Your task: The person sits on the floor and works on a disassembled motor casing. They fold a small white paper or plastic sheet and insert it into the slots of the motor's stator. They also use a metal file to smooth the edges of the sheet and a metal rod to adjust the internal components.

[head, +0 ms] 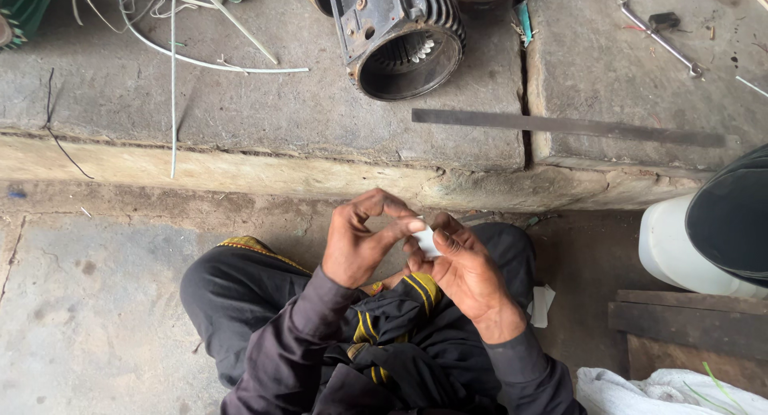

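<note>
A small white slip of paper (426,241), flat and slightly creased, sits between the two hands above the person's lap. The left hand (362,243) pinches its upper edge with thumb and forefinger; the right hand (468,275) grasps it from below, fingers curled round it, so each grip is clenched on the slip. Beneath lies a dusty concrete floor (96,303). Beyond, a raised stone step (240,119) carries a finned motor housing (400,35), a flat metal bar (568,127) and loose white wires (184,55).
</note>
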